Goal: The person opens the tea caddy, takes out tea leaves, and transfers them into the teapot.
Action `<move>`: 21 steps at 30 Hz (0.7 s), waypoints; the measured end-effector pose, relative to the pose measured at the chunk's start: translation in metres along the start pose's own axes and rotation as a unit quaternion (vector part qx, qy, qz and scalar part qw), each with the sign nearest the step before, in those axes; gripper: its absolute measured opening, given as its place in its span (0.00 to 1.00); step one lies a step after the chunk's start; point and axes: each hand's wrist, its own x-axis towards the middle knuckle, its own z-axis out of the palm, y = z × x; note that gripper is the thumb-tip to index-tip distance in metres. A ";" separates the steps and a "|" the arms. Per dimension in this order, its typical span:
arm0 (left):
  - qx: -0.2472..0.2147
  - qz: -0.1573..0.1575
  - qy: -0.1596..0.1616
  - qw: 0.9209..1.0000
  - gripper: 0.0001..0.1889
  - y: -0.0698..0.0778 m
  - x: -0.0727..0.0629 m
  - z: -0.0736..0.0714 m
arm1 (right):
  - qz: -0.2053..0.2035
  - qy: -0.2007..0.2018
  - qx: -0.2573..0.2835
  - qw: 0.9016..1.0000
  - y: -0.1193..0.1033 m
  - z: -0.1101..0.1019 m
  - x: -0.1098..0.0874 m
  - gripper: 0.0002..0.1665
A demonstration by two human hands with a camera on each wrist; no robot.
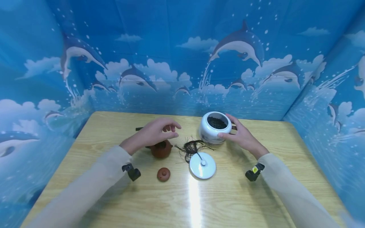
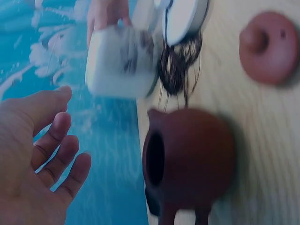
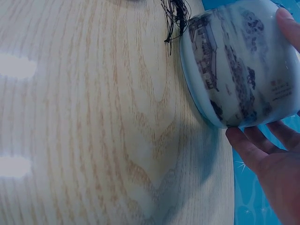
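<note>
My right hand (image 1: 242,136) grips a white porcelain jar (image 1: 209,131) by its right side, thumb in front and fingers behind. Dark loose tea leaves (image 1: 216,123) show through the jar's uncovered mouth, and a printed landscape (image 3: 239,70) decorates its wall. Over a small brown clay teapot (image 1: 161,151) hovers my left hand (image 1: 155,130), fingers loosely bent and holding nothing. The left wrist view shows the teapot's round dark opening (image 2: 156,159) uncovered. Its brown knobbed lid (image 1: 163,174) lies on the table in front of it.
A white round jar lid (image 1: 202,167) lies in front of the jar, a tangle of dark stringy fibres (image 1: 191,148) at its far edge. Behind my left wrist pokes a thin dark stick-like end (image 1: 138,129). A dolphin-print curtain (image 1: 171,63) encloses the wooden table (image 1: 228,196).
</note>
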 end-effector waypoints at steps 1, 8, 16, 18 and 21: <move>-0.002 -0.004 0.007 1.000 0.18 -0.004 -0.001 -0.003 | 0.000 0.000 0.000 1.000 0.000 0.000 0.000 0.67; -0.003 -0.054 0.038 0.998 0.16 -0.036 -0.007 -0.017 | -0.002 0.001 0.002 1.000 0.001 0.000 0.000 0.67; 0.013 -0.089 0.055 0.994 0.19 -0.068 -0.010 -0.030 | -0.002 0.004 0.001 1.000 0.001 0.000 0.001 0.67; 0.013 -0.100 0.055 0.993 0.20 -0.075 -0.011 -0.032 | -0.003 0.003 0.003 1.000 0.001 0.000 0.001 0.66; 0.014 -0.113 0.053 0.992 0.21 -0.087 -0.014 -0.034 | -0.005 0.001 0.008 1.000 0.001 0.000 0.001 0.66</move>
